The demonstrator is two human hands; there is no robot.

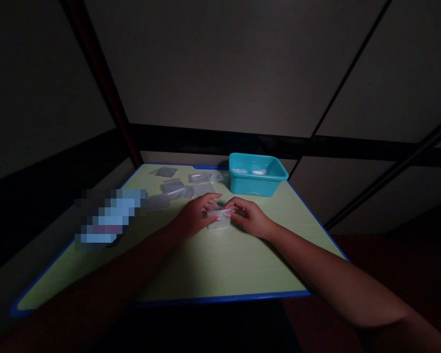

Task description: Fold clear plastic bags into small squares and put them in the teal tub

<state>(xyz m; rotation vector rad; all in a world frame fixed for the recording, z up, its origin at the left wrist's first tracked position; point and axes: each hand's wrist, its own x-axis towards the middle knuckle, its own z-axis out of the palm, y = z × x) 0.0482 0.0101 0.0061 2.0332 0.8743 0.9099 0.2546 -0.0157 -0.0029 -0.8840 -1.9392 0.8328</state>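
Observation:
Between my hands, over the middle of the table, is a small clear plastic bag (219, 223), whitish and flat. My left hand (197, 214) grips its left side, thumb on the front face. My right hand (250, 218) pinches the right side near the top edge with thumb and fingers. What lies inside the bag is too dim to tell. Beyond my left hand several similar flat plastic bags (173, 186) lie spread on the table, some overlapping.
A turquoise plastic basket (255, 185) stands at the back right with whitish packets inside. At the left edge lies a blurred-out, bright bluish flat object (112, 218). The pale green table (242, 269) has a blue rim; dark panelled walls (220, 73) stand behind it.

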